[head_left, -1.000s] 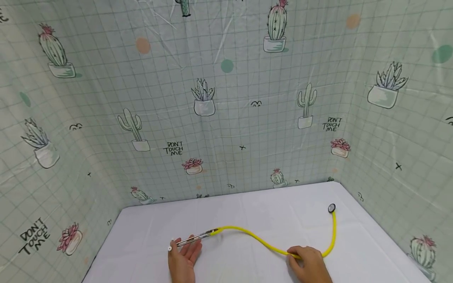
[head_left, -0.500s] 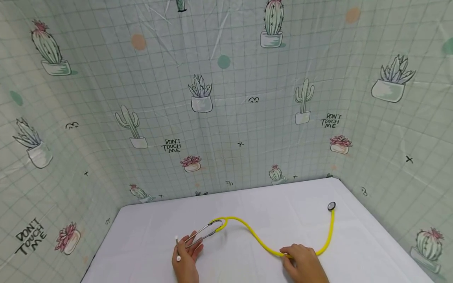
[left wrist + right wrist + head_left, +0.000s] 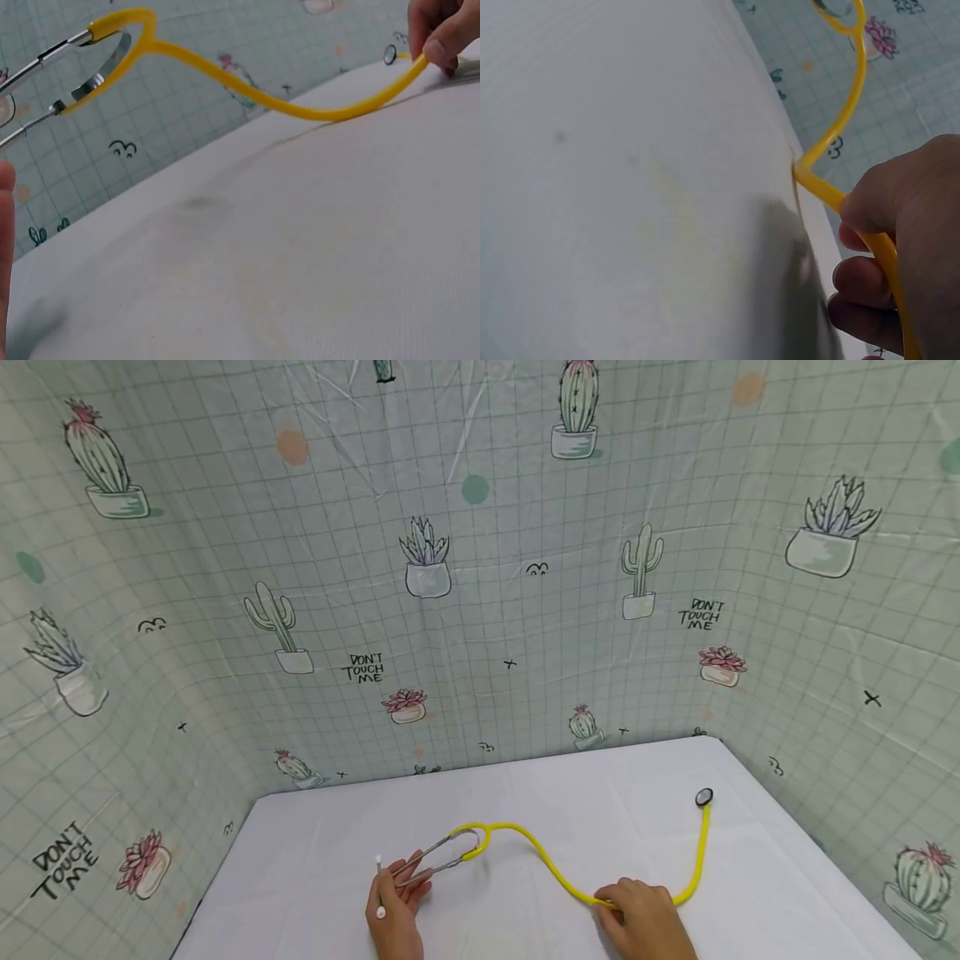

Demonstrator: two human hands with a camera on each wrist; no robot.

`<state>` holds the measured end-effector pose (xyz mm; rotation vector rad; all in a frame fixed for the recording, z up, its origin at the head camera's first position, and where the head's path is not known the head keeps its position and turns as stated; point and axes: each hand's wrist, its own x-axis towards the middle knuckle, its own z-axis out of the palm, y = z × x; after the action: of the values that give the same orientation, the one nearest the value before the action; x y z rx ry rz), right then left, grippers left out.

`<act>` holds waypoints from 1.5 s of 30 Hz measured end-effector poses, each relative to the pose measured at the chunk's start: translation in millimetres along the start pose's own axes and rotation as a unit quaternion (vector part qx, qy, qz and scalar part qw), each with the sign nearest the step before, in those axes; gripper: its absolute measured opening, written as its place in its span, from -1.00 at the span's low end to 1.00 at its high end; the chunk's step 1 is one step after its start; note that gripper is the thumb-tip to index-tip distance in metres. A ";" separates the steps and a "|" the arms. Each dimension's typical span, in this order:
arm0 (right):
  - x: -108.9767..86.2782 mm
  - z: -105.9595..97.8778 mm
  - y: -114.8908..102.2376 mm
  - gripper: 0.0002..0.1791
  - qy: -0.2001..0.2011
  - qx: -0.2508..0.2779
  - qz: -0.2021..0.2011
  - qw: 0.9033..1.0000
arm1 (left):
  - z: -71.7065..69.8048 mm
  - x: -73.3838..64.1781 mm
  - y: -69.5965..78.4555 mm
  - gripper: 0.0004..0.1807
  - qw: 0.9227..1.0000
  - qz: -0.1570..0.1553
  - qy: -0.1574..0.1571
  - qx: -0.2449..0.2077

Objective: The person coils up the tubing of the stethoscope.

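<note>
Stethoscope (image 3: 315,114): spans the gap between my hands and runs on past my right one; its long axis goes left to right across the tabletop (image 3: 525,931).
Left hand (image 3: 395,903): grasping the metal arms (image 3: 422,855) between thumb and fingers, on the ear tip end.
Ear tips (image 3: 381,912): poke out past my thumb, on the outer side of my left hand, one above the other as I look down.
Fork (image 3: 489,831): to the right of my left hand and farther from me, held up off the tabletop, the metal arms spread apart.
Right hand (image 3: 922,232): pinching the tube (image 3: 841,129) low, just over the tabletop, between the fork and the chest piece (image 3: 703,797).
Slack: from the fork the tube slopes down and back towards me, its dip seeming to touch the tabletop just before my right fingers.
Chest piece: ahead and to the right of my right hand, the nearer of the two, yet apart from it; it looks to rest near the tabletop's far right corner.
What a move turns on: I judge it is this slack, raised at my left, pinned low at my right, with the chest piece end loose beyond.
</note>
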<state>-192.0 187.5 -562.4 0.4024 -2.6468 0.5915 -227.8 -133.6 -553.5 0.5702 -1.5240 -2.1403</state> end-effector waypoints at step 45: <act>29.6 -2.5 -62.8 -0.72 0.078 0.169 0.041 0.982 | 52.6 -45.5 75.6 -0.50 0.980 0.180 -0.065 -0.052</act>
<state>-194.9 128.6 -525.9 0.3280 -2.4241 1.0599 -211.6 -89.0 -462.4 0.1081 -1.4419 -1.9887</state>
